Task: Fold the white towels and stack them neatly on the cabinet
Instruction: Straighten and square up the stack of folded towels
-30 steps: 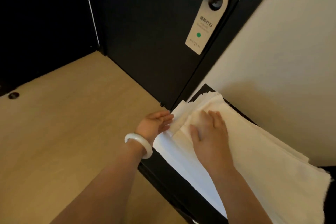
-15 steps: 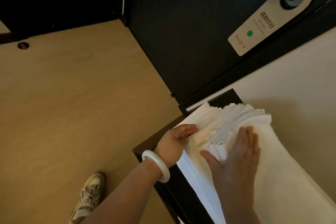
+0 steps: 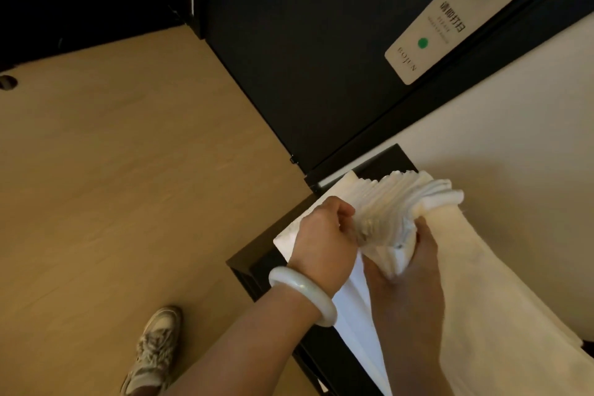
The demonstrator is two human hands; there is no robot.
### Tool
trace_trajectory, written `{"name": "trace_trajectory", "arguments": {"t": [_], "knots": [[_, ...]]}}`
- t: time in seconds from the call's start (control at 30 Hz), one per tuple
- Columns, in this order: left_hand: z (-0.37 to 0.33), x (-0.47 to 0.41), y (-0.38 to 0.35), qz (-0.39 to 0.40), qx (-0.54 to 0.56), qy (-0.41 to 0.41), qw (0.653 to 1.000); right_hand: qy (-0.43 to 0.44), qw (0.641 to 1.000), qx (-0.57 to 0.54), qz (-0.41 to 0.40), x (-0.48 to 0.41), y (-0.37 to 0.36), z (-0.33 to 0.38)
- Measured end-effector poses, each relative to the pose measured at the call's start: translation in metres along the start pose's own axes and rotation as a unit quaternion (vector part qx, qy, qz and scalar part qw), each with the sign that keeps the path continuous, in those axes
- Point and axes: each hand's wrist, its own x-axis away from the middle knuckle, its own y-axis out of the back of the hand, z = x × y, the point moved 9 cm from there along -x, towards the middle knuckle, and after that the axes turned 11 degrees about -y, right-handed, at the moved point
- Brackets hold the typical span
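Towels (image 3: 482, 299) cut off lower right

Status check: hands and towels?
Left hand and right hand both grip the fanned corner of the stack of white cloth towels. Stack lies on the dark cabinet. Nothing blocking.

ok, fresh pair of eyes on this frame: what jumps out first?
The hands at centre right: the left hand and right hand both grip a fanned bundle of white towels at the corner of the dark cabinet. Next, the white bangle on the left wrist, and the door hanger with a green dot on the dark door, top right.
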Motion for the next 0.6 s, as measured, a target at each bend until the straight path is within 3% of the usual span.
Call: {"name": "trace_trajectory", "arguments": {"t": [0.1, 0.2, 0.27, 0.33, 0.4, 0.43, 0.47, 0.5, 0.53, 0.6], "knots": [[0.007, -0.009, -0.016, 0.128, -0.078, 0.11, 0.982, 0.048, 0.999, 0.007, 0.013, 0.017, 0.002, 0.011], [0.002, -0.013, -0.022, 0.187, 0.018, 0.166, 0.968, 0.007, 0.979, -0.202, -0.014, 0.038, 0.026, -0.002], [-0.003, -0.01, -0.027, 0.231, 0.07, 0.19, 0.952, -0.078, 0.921, -0.381, 0.026, 0.048, 0.029, -0.032], [-0.008, -0.003, -0.034, 0.284, 0.078, 0.22, 0.93, -0.152, 0.811, -0.55, 0.127, 0.06, 0.017, -0.045], [-0.011, 0.002, -0.039, 0.312, 0.042, 0.236, 0.919, -0.267, 0.661, -0.679, 0.177, 0.074, -0.008, -0.065], [-0.012, 0.002, -0.042, 0.31, 0.033, 0.237, 0.92, -0.338, 0.571, -0.726, 0.181, 0.086, -0.022, -0.071], [-0.012, 0.0, -0.043, 0.295, 0.034, 0.237, 0.925, -0.407, 0.459, -0.764, 0.201, 0.1, -0.036, -0.067], [-0.012, -0.002, -0.045, 0.276, 0.042, 0.24, 0.93, -0.438, 0.374, -0.789, 0.211, 0.11, -0.045, -0.062], [-0.012, -0.004, -0.046, 0.263, 0.05, 0.244, 0.932, -0.448, 0.315, -0.81, 0.21, 0.115, -0.051, -0.06], [-0.014, -0.007, -0.048, 0.261, 0.064, 0.252, 0.93, -0.421, 0.273, -0.846, 0.182, 0.115, -0.048, -0.058]]}}
